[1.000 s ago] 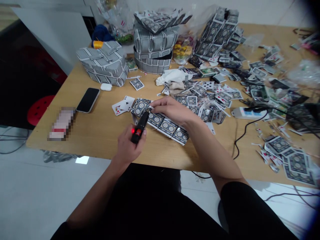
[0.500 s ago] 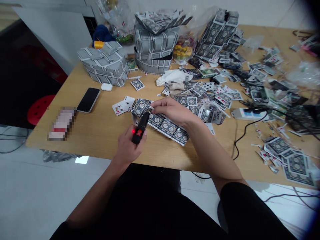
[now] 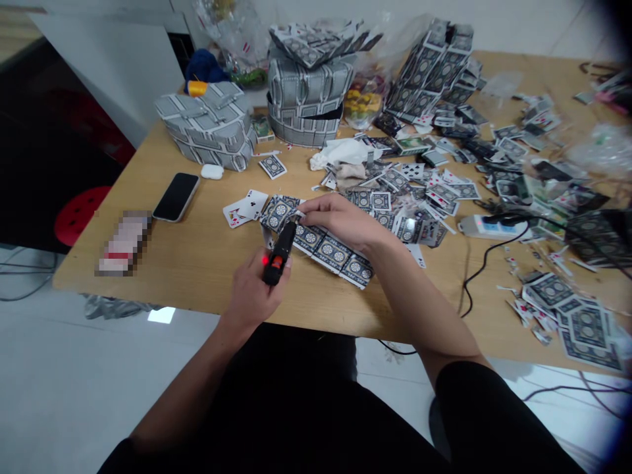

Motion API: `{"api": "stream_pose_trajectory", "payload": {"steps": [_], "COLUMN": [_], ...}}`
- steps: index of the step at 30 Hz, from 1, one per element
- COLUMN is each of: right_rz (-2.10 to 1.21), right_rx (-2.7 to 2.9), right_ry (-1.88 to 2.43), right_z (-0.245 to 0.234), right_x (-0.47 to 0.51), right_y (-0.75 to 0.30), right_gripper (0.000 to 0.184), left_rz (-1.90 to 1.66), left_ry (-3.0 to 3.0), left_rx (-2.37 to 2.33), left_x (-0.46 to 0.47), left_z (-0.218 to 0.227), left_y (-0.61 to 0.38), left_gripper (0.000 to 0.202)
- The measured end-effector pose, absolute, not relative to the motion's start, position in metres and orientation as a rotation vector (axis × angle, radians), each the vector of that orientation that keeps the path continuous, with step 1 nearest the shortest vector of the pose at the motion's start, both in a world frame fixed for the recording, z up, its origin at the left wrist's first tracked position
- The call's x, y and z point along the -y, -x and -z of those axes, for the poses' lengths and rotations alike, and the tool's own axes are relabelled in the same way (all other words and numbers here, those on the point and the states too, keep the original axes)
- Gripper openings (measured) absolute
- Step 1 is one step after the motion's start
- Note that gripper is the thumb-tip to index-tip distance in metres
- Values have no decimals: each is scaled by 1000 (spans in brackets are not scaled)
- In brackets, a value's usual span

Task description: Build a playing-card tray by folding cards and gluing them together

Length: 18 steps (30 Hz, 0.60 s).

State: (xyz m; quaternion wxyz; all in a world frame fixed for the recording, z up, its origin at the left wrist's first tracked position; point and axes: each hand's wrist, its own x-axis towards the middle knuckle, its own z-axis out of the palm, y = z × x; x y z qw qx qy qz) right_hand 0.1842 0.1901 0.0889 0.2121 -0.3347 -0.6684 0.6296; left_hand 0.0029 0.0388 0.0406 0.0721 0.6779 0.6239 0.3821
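My left hand point(image 3: 253, 289) is wrapped round a black glue gun point(image 3: 280, 253) with a small red light and an orange part at its rear. The nozzle end points away from me, at a strip of joined playing cards point(image 3: 336, 253) with dark patterned backs. With closed fingers, my right hand point(image 3: 333, 214) pinches a small card piece point(image 3: 297, 216) at the strip's upper edge, just by the nozzle. The fingertips partly hide this piece. Two loose face-up cards point(image 3: 251, 205) lie left of the strip.
Behind stand woven card baskets point(image 3: 212, 131) and a tall card structure point(image 3: 424, 72). Loose cards point(image 3: 513, 141) and scraps cover the right side. A power strip point(image 3: 486, 226) with a black cable point(image 3: 467, 283) lies right. Left are a phone point(image 3: 176, 196) and a white case point(image 3: 212, 172).
Both hands, the glue gun and the card strip hold nearly the same positions. The whole view has shifted very slightly.
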Motion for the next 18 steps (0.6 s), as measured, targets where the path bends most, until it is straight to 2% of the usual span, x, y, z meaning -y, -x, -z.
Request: {"api": "stream_pose_trajectory", "payload": {"steps": [7,14,18], "right_rz": [-1770,-1759,-1728], "right_rx": [1848,1847,1871], "right_ry": [938,943,963], "right_z": [-92,-92,-93], "right_x": [-188,-188,-186], "right_y": [-183,-184,-183], "right_gripper": [13,12,19], "left_rz": [-1119,-1018,-954], "left_ry": [-2053,-2031,-2039], "left_rx": [-1896,-1992,-2093], "left_x": [-38,-34,-30], "left_z": [-44,-45,-44], "left_y": [-3,-3,-6], "left_gripper": [19,27,25]}}
